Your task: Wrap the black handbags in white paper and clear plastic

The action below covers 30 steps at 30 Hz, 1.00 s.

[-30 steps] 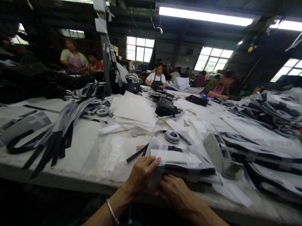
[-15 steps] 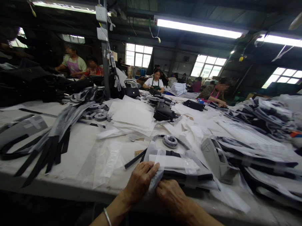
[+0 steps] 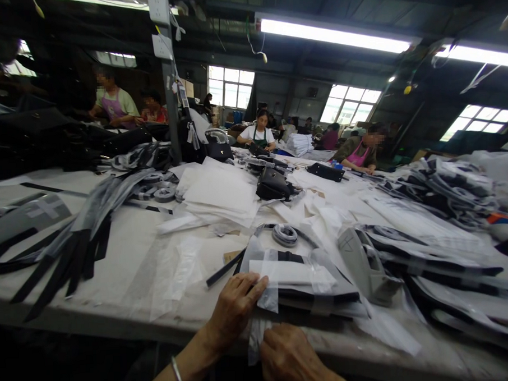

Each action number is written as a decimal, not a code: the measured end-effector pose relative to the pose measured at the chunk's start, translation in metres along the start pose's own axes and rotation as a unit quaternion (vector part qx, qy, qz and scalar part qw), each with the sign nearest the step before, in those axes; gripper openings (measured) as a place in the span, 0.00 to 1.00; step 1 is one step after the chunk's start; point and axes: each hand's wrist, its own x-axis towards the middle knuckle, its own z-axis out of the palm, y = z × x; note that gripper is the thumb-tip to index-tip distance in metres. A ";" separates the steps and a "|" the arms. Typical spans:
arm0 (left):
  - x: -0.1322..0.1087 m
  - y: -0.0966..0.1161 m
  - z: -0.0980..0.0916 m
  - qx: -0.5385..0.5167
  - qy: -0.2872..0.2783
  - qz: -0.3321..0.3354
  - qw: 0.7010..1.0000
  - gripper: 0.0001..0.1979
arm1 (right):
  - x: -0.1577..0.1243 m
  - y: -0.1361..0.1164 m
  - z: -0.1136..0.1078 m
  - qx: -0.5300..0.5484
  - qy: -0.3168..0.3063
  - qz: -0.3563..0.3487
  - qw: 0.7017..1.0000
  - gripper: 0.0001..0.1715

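Observation:
In front of me at the table edge lies a flat, black-edged bundle (image 3: 311, 296) covered with white paper and translucent plastic. My left hand (image 3: 236, 303) is at its left end, fingers together and pressing on the edge, with the thumb out of sight. Beside those fingertips a clear strip (image 3: 268, 294) hangs over the bundle's left side. My right hand (image 3: 288, 354) is lower, just off the table edge, closed on a piece of crumpled clear plastic (image 3: 255, 339). A black strap (image 3: 226, 268) sticks out behind the bundle, and a plastic-wrapped coil (image 3: 284, 234) rests above it.
A grey tape dispenser (image 3: 362, 264) stands right of the bundle, near stacked wrapped black pieces (image 3: 446, 272). Wrapped black straps (image 3: 87, 231) lie at left, white sheets (image 3: 220, 189) and a black handbag (image 3: 274, 184) farther back. Co-workers (image 3: 258, 135) sit across the table.
My right hand has moved down toward me, away from the bundle, drawing the clear plastic below the table edge. My left hand has stayed at the bundle's left end. The view has shifted slightly.

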 end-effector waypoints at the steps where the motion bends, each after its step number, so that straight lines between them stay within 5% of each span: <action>1: 0.000 0.000 0.000 0.001 0.000 0.000 1.000 0.19 | -0.002 -0.002 0.004 0.002 0.004 -0.002 1.000 0.08; 5: -0.002 0.002 0.001 0.004 -0.007 -0.004 1.000 0.19 | -0.001 -0.007 -0.001 0.024 -0.022 -0.011 0.999 0.09; 8: -0.006 0.002 0.003 0.005 -0.009 0.002 1.000 0.19 | 0.015 0.007 -0.037 0.157 -0.081 0.014 0.984 0.12; 13: -0.008 0.003 0.004 0.005 -0.001 0.001 1.000 0.18 | 0.050 0.059 -0.083 0.234 0.014 0.191 0.953 0.06; 18: -0.010 0.003 0.005 0.002 -0.023 0.000 1.000 0.19 | 0.044 0.078 -0.051 0.222 -0.008 0.204 0.953 0.06; 22: -0.007 0.002 -0.008 -0.043 -0.074 -0.018 0.996 0.23 | 0.026 0.073 -0.030 0.241 0.046 0.187 0.951 0.04; 27: 0.013 0.001 -0.031 -0.082 -0.201 -0.029 0.976 0.30 | 0.019 0.073 -0.027 0.235 0.075 0.150 0.957 0.05; 30: 0.022 0.002 -0.027 -0.042 -0.172 -0.014 0.984 0.22 | 0.020 0.071 -0.030 0.220 0.084 0.127 0.963 0.05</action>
